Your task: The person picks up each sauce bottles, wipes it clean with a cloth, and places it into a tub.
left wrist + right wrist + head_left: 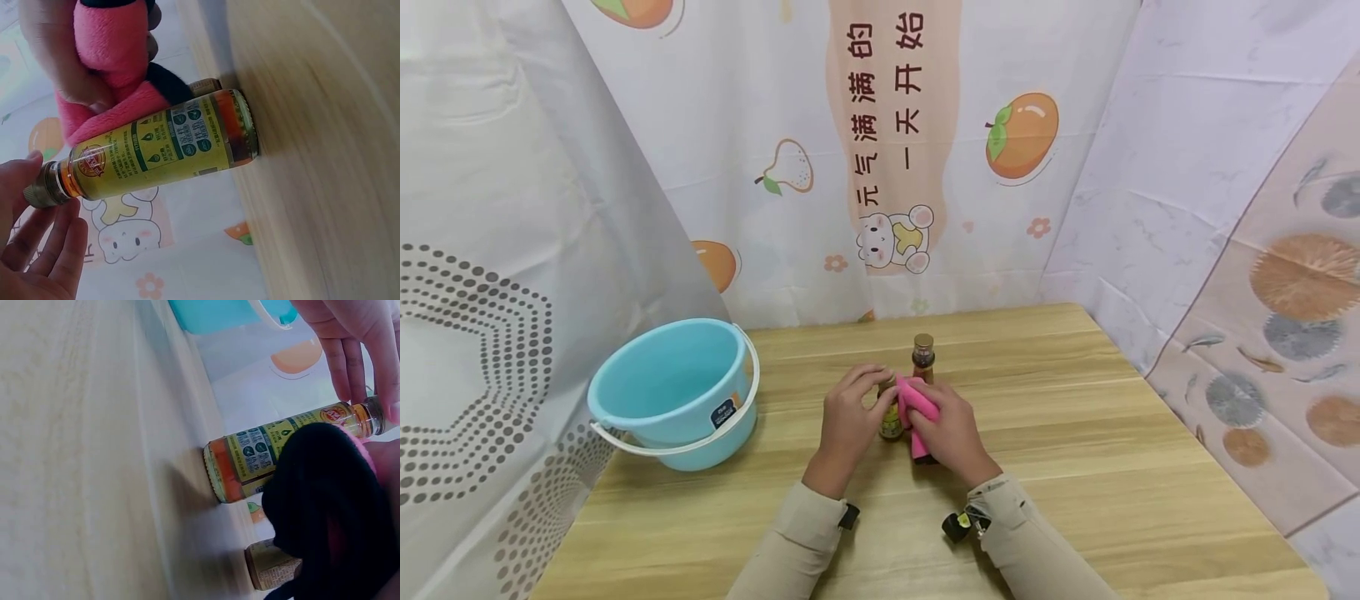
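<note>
A glass bottle (150, 140) with a yellow-green label and orange-brown contents is held by its cap between the thumb and fingers of my left hand (848, 421). Its base is at or just above the tabletop; I cannot tell which. My right hand (955, 435) grips a folded cloth (112, 37), pink on one face and black on the other. In the left wrist view the pink side lies along the bottle's label. Behind my right hand stands a second bottle (923, 354) with a gold-brown cap, its lower part mostly hidden.
To the left on the wooden table (1075, 500) stands a light blue bucket (700, 458) with a white handle. A printed curtain (737, 125) hangs along the table's back edge, and other curtains hang at both sides.
</note>
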A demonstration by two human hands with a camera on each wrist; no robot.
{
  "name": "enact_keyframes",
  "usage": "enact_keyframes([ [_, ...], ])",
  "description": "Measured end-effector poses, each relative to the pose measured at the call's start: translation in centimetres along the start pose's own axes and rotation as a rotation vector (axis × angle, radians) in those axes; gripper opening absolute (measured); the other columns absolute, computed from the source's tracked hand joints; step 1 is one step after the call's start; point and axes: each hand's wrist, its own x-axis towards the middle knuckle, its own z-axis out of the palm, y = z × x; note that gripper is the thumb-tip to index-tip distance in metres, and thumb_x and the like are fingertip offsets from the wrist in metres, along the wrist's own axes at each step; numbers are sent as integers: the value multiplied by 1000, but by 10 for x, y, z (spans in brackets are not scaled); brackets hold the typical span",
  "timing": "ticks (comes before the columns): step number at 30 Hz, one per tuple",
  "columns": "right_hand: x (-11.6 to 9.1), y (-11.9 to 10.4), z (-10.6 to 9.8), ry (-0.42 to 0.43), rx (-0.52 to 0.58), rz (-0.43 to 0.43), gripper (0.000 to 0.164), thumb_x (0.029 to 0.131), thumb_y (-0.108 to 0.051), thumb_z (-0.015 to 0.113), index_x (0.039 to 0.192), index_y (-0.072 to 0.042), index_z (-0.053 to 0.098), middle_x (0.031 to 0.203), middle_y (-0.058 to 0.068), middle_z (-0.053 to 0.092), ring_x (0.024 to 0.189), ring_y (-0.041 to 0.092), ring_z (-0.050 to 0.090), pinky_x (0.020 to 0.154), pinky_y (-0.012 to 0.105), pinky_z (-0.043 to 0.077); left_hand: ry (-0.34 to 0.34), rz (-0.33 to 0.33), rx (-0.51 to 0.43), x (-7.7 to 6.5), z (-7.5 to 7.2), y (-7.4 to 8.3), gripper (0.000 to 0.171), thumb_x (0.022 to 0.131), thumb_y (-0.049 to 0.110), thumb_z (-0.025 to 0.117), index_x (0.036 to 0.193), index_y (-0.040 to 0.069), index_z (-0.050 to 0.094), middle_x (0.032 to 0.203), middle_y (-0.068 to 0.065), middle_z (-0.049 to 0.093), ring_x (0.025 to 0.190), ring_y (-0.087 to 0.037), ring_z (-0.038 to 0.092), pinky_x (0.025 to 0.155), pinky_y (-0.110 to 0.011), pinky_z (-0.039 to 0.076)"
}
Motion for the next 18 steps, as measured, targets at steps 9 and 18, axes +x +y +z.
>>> enact_keyframes([
  [9, -4, 5, 2, -129, -105, 92, 37, 90, -19, 77, 127, -19, 75, 102, 10, 71, 78, 16, 60, 67, 32, 54, -7, -41, -3, -2, 1, 1, 23, 86, 12, 85, 109, 9, 81, 111, -6, 72, 102, -19, 72, 86, -35, 62],
  [18, -6, 7, 7, -151, -174, 98, 35, 89, -20, 78, 124, -18, 77, 104, 9, 72, 84, 18, 63, 72, 39, 56, 5, -25, 37, -5, 1, 1, 21, 87, 13, 85, 107, 11, 82, 111, -3, 69, 99, -16, 69, 77, -31, 62],
])
